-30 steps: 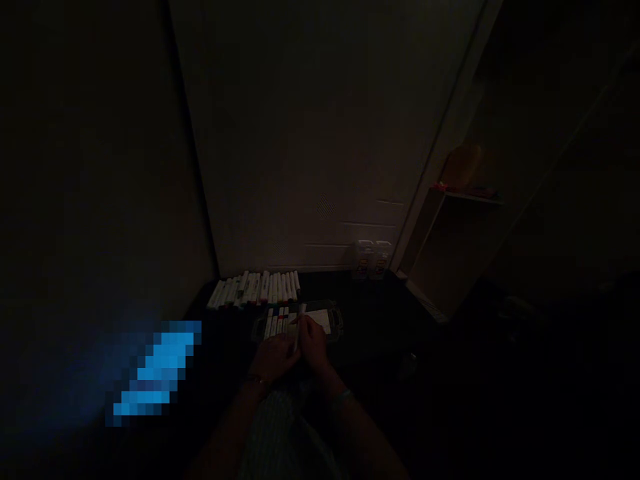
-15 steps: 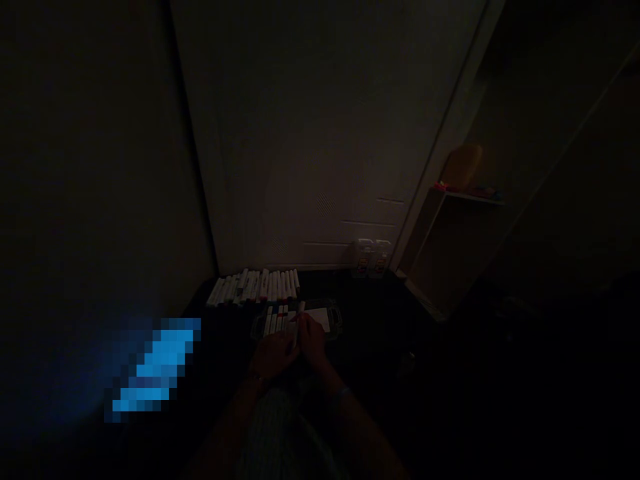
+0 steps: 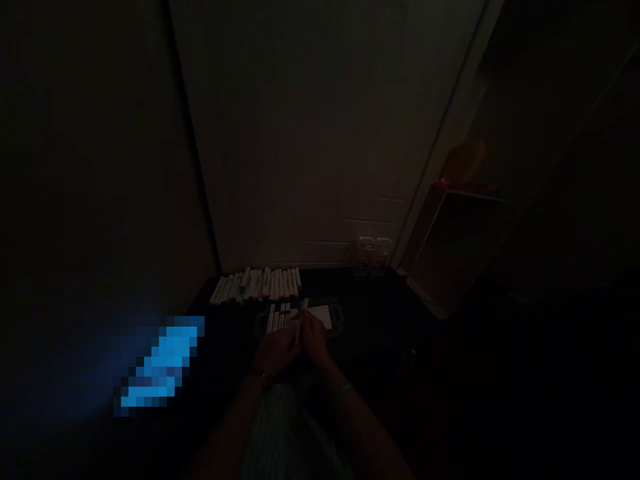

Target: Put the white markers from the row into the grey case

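Note:
The scene is very dark. My left hand (image 3: 277, 351) and my right hand (image 3: 315, 335) come together over a clear plastic case (image 3: 337, 325), both closed around one white marker (image 3: 299, 329). That marker is tilted upright, its top end showing above my fingers. Beneath my hands, several white markers (image 3: 277, 318) with coloured bands lie side by side in the left part of the case. A pale sheet or insert (image 3: 323, 316) shows in its right part. My fingertips are dim and hard to make out.
Behind the case, a long row of white markers (image 3: 257, 285) lies on the dark table (image 3: 370, 313). Two clear cases (image 3: 373, 257) stand against the wall at the back. A glowing blue, pixelated screen (image 3: 163, 367) is at left. A shelf (image 3: 473, 195) with an orange object stands at right.
The view has shifted slightly, so everything sits a little differently. Both hands stay together on the marker over the case, with little visible movement.

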A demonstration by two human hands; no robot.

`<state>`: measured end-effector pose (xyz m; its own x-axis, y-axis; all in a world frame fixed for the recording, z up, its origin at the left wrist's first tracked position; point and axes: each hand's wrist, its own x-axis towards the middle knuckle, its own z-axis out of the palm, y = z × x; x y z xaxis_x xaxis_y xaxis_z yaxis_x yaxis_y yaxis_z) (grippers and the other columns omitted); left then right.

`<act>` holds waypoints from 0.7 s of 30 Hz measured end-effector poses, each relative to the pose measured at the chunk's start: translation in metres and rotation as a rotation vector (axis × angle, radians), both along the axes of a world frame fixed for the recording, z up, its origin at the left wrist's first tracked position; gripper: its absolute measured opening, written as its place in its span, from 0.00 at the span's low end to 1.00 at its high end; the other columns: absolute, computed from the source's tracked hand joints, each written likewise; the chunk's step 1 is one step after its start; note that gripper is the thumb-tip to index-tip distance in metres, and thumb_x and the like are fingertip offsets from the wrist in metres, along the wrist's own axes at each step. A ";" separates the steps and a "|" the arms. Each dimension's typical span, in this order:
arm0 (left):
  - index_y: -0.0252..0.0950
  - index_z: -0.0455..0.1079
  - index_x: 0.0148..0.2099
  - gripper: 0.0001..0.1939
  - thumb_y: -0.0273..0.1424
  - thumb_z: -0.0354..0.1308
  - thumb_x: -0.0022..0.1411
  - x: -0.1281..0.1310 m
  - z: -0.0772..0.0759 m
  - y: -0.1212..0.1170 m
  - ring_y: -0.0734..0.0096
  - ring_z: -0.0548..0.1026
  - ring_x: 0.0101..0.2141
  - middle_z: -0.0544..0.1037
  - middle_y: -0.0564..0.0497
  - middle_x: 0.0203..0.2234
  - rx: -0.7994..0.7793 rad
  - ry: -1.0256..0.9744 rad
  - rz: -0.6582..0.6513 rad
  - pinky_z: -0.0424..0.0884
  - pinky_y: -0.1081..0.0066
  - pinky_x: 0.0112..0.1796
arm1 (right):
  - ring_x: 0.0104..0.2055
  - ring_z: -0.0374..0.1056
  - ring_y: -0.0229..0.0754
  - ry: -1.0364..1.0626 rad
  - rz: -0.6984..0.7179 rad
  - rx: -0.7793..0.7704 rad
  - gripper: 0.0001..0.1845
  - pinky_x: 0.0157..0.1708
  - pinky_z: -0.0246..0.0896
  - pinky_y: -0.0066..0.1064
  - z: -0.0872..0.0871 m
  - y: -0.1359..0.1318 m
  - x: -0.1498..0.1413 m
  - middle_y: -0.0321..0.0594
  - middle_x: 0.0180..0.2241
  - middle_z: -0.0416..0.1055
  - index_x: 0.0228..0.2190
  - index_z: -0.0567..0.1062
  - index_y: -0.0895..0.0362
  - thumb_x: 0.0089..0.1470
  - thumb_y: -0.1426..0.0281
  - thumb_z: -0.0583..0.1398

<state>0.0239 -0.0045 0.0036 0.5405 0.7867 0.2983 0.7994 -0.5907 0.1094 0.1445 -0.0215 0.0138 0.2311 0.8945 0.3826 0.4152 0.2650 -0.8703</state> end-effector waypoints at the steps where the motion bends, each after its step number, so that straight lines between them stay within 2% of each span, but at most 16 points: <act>1: 0.36 0.70 0.34 0.17 0.39 0.43 0.59 0.000 0.001 -0.001 0.65 0.72 0.32 0.75 0.46 0.30 0.002 0.008 0.003 0.65 0.69 0.34 | 0.34 0.66 0.36 -0.010 -0.006 -0.003 0.23 0.34 0.56 0.24 0.000 0.000 0.000 0.35 0.32 0.72 0.32 0.73 0.53 0.60 0.60 0.42; 11: 0.38 0.70 0.36 0.15 0.39 0.46 0.58 -0.001 0.008 -0.005 0.66 0.72 0.34 0.76 0.47 0.32 -0.042 -0.038 -0.022 0.65 0.69 0.36 | 0.29 0.65 0.35 -0.104 -0.056 -0.002 0.23 0.30 0.54 0.23 -0.010 0.006 -0.001 0.35 0.27 0.71 0.29 0.72 0.54 0.60 0.60 0.42; 21: 0.38 0.71 0.34 0.17 0.37 0.42 0.60 -0.001 0.003 -0.003 0.66 0.72 0.33 0.76 0.47 0.31 -0.030 -0.092 -0.035 0.65 0.68 0.36 | 0.32 0.67 0.36 0.014 -0.008 0.037 0.27 0.33 0.56 0.24 -0.008 0.006 0.000 0.36 0.29 0.71 0.29 0.72 0.54 0.61 0.60 0.37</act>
<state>0.0225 -0.0075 0.0065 0.5390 0.7772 0.3246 0.7641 -0.6133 0.1998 0.1441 -0.0153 0.0063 0.2433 0.8781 0.4120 0.4053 0.2939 -0.8657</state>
